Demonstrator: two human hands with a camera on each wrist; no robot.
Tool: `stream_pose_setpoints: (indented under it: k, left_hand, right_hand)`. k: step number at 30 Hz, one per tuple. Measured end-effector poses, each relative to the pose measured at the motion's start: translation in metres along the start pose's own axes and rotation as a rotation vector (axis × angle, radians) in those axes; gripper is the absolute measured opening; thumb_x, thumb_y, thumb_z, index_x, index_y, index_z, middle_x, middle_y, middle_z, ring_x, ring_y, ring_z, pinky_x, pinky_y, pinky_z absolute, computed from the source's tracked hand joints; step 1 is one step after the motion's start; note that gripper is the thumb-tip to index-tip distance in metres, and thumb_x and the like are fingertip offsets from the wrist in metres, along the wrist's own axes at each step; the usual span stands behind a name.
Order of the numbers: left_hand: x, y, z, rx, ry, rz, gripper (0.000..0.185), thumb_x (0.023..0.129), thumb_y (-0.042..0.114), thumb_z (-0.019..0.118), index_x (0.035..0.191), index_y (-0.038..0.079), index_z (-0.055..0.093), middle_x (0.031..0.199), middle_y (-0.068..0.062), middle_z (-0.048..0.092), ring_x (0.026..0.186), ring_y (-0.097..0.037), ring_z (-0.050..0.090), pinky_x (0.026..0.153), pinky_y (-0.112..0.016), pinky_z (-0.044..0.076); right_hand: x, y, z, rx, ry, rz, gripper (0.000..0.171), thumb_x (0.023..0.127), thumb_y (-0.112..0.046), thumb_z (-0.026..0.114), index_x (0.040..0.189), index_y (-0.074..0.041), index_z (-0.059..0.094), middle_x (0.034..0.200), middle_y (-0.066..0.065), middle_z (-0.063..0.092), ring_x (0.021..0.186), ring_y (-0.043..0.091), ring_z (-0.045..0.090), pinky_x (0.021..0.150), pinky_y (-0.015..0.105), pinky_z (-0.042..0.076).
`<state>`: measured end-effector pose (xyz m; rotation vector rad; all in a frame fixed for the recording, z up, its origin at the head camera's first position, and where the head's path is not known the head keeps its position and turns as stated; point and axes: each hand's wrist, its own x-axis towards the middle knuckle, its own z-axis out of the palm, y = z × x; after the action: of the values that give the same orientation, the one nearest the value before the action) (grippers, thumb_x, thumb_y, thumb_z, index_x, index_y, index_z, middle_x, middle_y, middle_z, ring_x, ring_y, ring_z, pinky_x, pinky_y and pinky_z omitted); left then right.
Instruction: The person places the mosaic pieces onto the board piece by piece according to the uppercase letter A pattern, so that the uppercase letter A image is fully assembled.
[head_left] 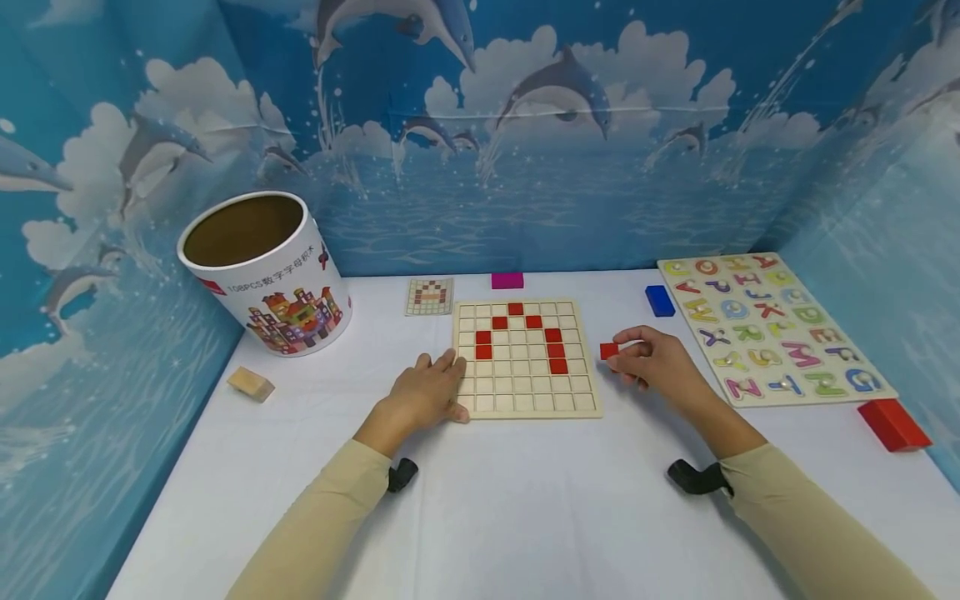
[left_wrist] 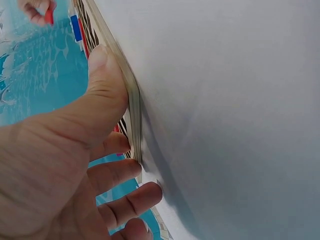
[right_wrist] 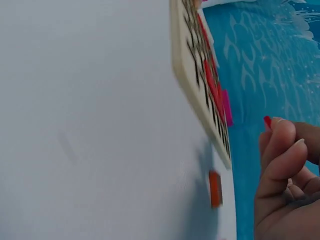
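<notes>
A wooden grid board (head_left: 517, 400) lies flat on the table, with several red square tiles (head_left: 483, 345) set into its cells in an arch. My left hand (head_left: 426, 393) rests at the board's near-left corner. Its thumb (left_wrist: 107, 75) lies along the near edge, and the other fingers lie by the left side. Just right of the board, my right hand (head_left: 656, 367) pinches a small red tile (head_left: 609, 351) between thumb and fingertips. Only a sliver of that red tile (right_wrist: 268, 122) shows in the right wrist view.
A pattern card (head_left: 430, 297) and a magenta block (head_left: 507, 281) lie behind the board. To the right are a blue block (head_left: 660, 301), a letter puzzle board (head_left: 780, 333) and a red block (head_left: 894, 425). A white bucket (head_left: 262, 279) and a wooden block (head_left: 251, 383) stand left.
</notes>
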<state>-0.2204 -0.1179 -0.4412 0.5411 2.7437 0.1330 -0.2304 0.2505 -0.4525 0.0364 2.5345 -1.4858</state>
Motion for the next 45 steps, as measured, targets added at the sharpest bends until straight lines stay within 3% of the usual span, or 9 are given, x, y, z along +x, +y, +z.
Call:
stream_pose_setpoints:
  k: [5,10,15,21,27,32,36,41,45]
  left_hand:
    - [0.001,0.000,0.000,0.002,0.000,0.002,0.095,0.085,0.051,0.073,0.160,0.011,0.033,0.168,-0.011,0.025,0.136,-0.034,0.038,0.100,-0.047,0.044]
    - [0.001,0.000,0.000,0.004,-0.004,-0.003,0.096,0.084,0.051,0.074,0.160,0.011,0.033,0.168,-0.010,0.025,0.131,-0.032,0.041,0.096,-0.045,0.044]
    - [0.003,0.000,0.001,0.022,-0.016,-0.010,0.097,0.084,0.053,0.074,0.161,0.012,0.033,0.169,-0.010,0.024,0.133,-0.031,0.041,0.097,-0.044,0.045]
    - [0.004,0.001,0.003,0.043,-0.015,-0.001,0.097,0.084,0.053,0.075,0.160,0.010,0.033,0.168,-0.011,0.026,0.133,-0.033,0.041,0.096,-0.045,0.046]
    - [0.004,0.000,0.003,0.064,-0.012,-0.001,0.096,0.085,0.055,0.073,0.160,0.010,0.033,0.168,-0.011,0.026,0.132,-0.032,0.042,0.095,-0.045,0.047]
    - [0.003,0.000,0.002,0.070,-0.012,0.002,0.096,0.085,0.055,0.072,0.160,0.010,0.033,0.168,-0.011,0.025,0.132,-0.032,0.043,0.095,-0.045,0.047]
    - [0.003,0.001,0.002,0.064,-0.013,0.008,0.096,0.085,0.055,0.072,0.161,0.010,0.033,0.168,-0.011,0.025,0.132,-0.033,0.043,0.094,-0.044,0.047]
    - [0.003,0.000,0.002,0.051,-0.014,0.003,0.096,0.085,0.054,0.072,0.161,0.010,0.031,0.169,-0.011,0.023,0.132,-0.032,0.041,0.093,-0.044,0.046]
    - [0.003,-0.001,0.002,0.045,-0.014,0.002,0.096,0.086,0.054,0.072,0.161,0.010,0.031,0.169,-0.011,0.023,0.135,-0.033,0.040,0.096,-0.045,0.046]
  right_hand:
    - [0.021,-0.023,0.029,0.193,-0.045,0.026,0.046,0.096,-0.021,0.072,0.134,-0.003,0.053,0.082,0.013,0.067,0.065,0.016,0.059,0.058,0.027,0.049]
    - [0.032,-0.049,0.074,0.258,-0.150,0.022,0.040,0.096,-0.015,0.072,0.130,-0.003,0.056,0.087,0.016,0.069,0.061,0.017,0.060,0.054,0.024,0.048]
    - [0.036,-0.070,0.116,0.099,-0.241,-0.049,0.032,0.094,-0.012,0.073,0.122,-0.003,0.060,0.087,0.012,0.066,0.056,0.019,0.061,0.054,0.026,0.051]
    - [0.038,-0.079,0.142,-0.232,-0.180,-0.175,0.022,0.091,-0.012,0.074,0.110,-0.007,0.066,0.071,0.005,0.061,0.055,0.018,0.056,0.057,0.030,0.045]
    - [0.040,-0.082,0.149,-0.308,-0.149,-0.218,0.018,0.089,-0.011,0.076,0.105,-0.007,0.068,0.072,0.003,0.060,0.065,0.018,0.054,0.059,0.030,0.043]
    - [0.038,-0.081,0.146,-0.306,-0.136,-0.208,0.021,0.090,-0.014,0.075,0.111,-0.009,0.072,0.074,0.002,0.061,0.067,0.017,0.054,0.061,0.030,0.044]
    - [0.033,-0.073,0.127,-0.264,-0.092,-0.205,0.027,0.091,-0.015,0.073,0.118,-0.009,0.072,0.077,0.003,0.061,0.069,0.019,0.053,0.064,0.032,0.044]
    - [0.027,-0.047,0.078,-0.202,-0.014,-0.157,0.032,0.094,-0.018,0.073,0.124,-0.007,0.069,0.091,0.007,0.063,0.078,0.022,0.055,0.067,0.032,0.047]
    - [0.021,-0.022,0.028,-0.097,0.037,-0.044,0.041,0.097,-0.022,0.070,0.133,-0.006,0.062,0.108,0.011,0.059,0.089,0.026,0.056,0.070,0.031,0.051]
